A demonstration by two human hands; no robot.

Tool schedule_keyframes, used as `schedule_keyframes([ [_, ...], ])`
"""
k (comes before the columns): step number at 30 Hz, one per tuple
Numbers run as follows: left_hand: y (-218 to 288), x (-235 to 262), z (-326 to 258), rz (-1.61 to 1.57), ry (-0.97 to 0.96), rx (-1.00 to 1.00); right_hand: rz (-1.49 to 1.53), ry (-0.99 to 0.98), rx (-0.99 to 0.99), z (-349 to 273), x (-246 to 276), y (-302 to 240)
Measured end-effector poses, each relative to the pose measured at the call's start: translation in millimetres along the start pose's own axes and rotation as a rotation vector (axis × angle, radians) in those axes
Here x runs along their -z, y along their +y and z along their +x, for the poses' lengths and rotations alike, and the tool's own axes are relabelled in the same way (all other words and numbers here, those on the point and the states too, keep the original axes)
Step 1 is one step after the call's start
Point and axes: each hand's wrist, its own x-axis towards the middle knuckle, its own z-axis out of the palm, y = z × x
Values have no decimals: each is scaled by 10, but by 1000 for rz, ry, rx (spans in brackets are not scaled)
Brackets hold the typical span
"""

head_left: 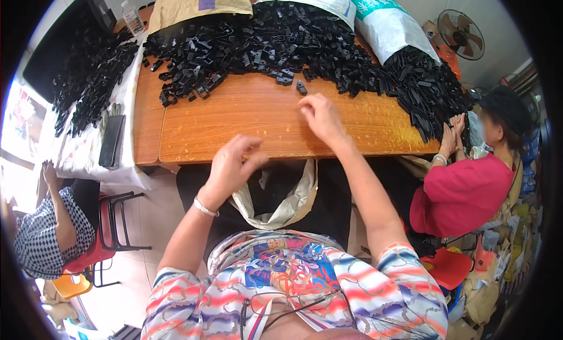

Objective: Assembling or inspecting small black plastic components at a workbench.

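Observation:
My left hand (233, 165) hovers over the near table edge, above the open mouth of a pale woven sack (281, 218) on my lap. Its thumb and fingers are apart, with nothing seen between them. Over the wooden table (234, 123), my right hand (321, 119) reaches forward, fingers bent and a gap showing between thumb and forefinger; no held thing is visible. Just beyond its fingertips lies a single small black plastic part (301, 87). Behind that spreads a heap of similar black plastic parts (275, 41).
A brown sack (199, 2) and white sacks (390, 26) lie at the back. Longer black pieces (422, 88) are heaped at right, beside a person in red (469, 187). At left are a covered table (82, 155), a dark case (111, 140), a bottle (132, 18) and another person (50, 228).

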Motion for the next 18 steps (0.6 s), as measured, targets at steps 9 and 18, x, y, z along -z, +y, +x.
schedule_keyframes([
  [9, -926, 755, 821, 686, 241, 39, -347, -100, 253, 536, -105, 391],
  [18, -870, 815, 1035, 834, 47, -19, -286, -291, 235, 463, -64, 69],
])
